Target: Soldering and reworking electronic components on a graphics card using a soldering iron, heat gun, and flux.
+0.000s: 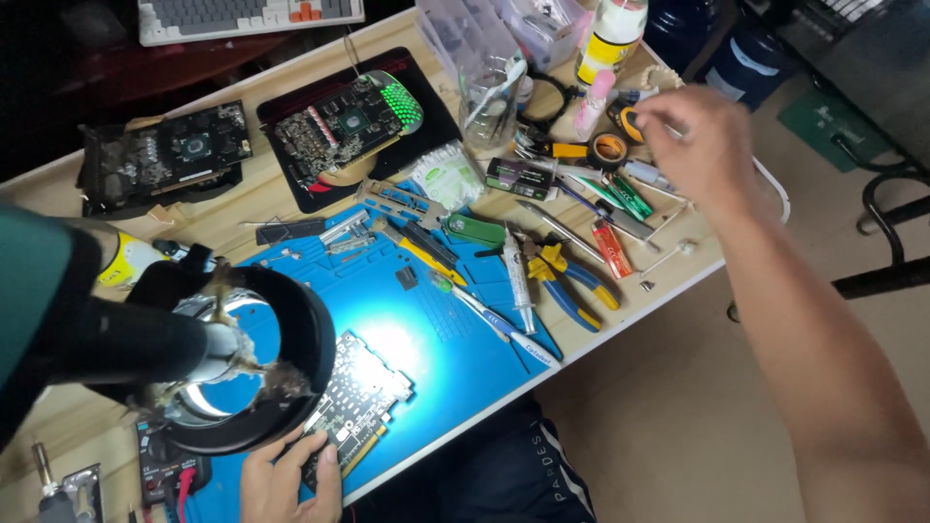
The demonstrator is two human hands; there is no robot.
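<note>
At the table's near edge the left hand (289,481) pinched the corner of a flat, stud-dotted circuit board (356,399) on the smooth blue mat (426,329) beneath a black ring lamp (254,360), while farther off the right hand (699,140) hovered, fingers loosely curled and empty, over crowded tools near the far edge, above the yellow-handled pliers (567,279).

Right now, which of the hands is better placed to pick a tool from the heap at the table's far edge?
The right hand, probably: it hovers over the cluttered tool pile, while the left hand rests on the green circuit board near the body.
</note>
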